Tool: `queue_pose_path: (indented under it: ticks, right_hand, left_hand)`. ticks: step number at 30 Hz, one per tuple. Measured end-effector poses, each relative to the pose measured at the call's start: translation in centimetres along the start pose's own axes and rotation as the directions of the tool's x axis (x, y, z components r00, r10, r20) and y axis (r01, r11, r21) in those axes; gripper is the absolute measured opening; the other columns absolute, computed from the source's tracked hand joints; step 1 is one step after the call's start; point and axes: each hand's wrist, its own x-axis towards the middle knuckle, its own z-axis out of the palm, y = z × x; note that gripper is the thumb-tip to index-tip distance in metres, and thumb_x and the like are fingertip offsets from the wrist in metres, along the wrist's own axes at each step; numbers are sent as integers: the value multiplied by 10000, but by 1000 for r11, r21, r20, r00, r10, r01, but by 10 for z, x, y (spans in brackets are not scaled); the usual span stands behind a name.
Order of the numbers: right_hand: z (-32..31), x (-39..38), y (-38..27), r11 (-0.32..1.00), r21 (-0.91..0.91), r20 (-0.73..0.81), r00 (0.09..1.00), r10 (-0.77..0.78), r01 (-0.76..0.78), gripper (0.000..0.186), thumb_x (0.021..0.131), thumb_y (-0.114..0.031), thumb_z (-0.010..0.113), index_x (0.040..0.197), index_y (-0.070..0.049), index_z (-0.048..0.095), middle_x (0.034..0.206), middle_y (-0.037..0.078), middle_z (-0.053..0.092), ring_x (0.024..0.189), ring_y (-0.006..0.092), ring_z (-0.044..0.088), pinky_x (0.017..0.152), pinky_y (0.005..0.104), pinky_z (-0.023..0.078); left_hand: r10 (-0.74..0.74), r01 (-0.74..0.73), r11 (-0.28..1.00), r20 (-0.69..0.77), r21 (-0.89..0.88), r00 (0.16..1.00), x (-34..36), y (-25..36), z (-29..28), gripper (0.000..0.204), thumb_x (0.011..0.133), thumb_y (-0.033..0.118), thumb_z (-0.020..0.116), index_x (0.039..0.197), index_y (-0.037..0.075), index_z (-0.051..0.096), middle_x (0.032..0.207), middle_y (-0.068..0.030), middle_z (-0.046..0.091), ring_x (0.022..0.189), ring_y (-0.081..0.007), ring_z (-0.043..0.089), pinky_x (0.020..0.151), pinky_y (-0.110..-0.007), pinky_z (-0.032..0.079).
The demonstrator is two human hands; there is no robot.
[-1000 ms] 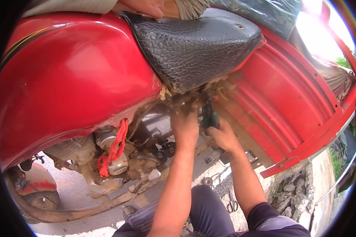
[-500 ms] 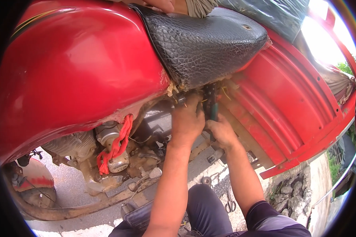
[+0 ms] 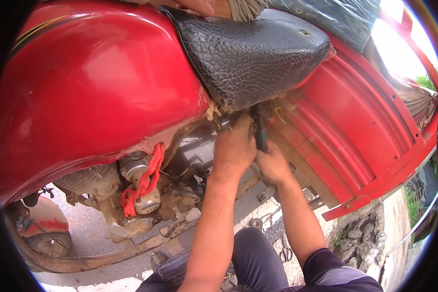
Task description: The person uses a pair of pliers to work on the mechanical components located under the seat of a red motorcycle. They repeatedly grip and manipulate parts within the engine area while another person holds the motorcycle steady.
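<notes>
A red motorcycle fuel tank (image 3: 92, 82) fills the left, with a black textured seat (image 3: 250, 53) behind it. My left hand (image 3: 234, 148) reaches up under the seat's front edge, fingers curled against the frame there. My right hand (image 3: 272, 163) is beside it, gripping a dark-handled tool (image 3: 260, 129) that points up into the gap under the seat. Yellowish wires (image 3: 277, 113) show in that gap. What the tool's tip touches is hidden.
A red ribbed cargo panel (image 3: 360, 131) slopes to the right. The engine (image 3: 97, 180) with a red cord (image 3: 143, 180) sits lower left, footpegs (image 3: 192, 214) below. Another person's hand (image 3: 199, 6) rests at the top. Scissors (image 3: 286, 253) lie on the ground by stones (image 3: 355, 233).
Both hands have moved up closer under the seat, and the tool now stands more upright in the gap. The view has shifted slightly nearer.
</notes>
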Motion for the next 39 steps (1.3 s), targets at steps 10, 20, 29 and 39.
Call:
queue_pose_path:
  ticks: [10, 20, 29, 39]
  right_hand:
    - [1, 7, 14, 975, -163, -4, 988, -154, 151, 376, 988, -164, 625, 1328, -7, 594, 1176, 90, 694, 1117, 152, 606, 994, 337, 485]
    - [1, 2, 2, 976, -142, 37, 987, -159, 163, 451, 989, -163, 638, 1398, -1, 540, 1272, 105, 666, 1188, 160, 585, 1042, 348, 463]
    - [3, 5, 6, 947, -229, 6, 973, -230, 225, 437, 956, -160, 559, 1364, -12, 510, 1196, 287, 666, 1170, 437, 637, 982, 458, 490]
    - [0, 4, 5, 928, -300, -158, 948, -276, 220, 385, 895, -69, 591, 1273, 0, 562, 1112, 263, 688, 1075, 426, 674, 915, 455, 521]
  left_hand:
    - [-81, 79, 993, -18, -89, 997, 3, 7, 1, 167, 907, 86, 641, 1058, 14, 645, 991, -237, 720, 905, -440, 707, 799, -494, 564]
    - [-62, 50, 989, -81, -136, 995, 3, 6, 2, 146, 898, 85, 641, 1024, 15, 657, 971, -219, 726, 930, -431, 702, 827, -494, 556]
    - [-25, 16, 994, -81, -109, 996, 3, 3, 0, 133, 900, 93, 647, 1005, 12, 657, 966, -219, 726, 900, -429, 710, 795, -484, 562]
    - [-10, 10, 990, -1, -139, 1000, 10, 13, -9, 175, 904, 108, 617, 1041, 2, 645, 996, -230, 713, 915, -452, 689, 795, -500, 557]
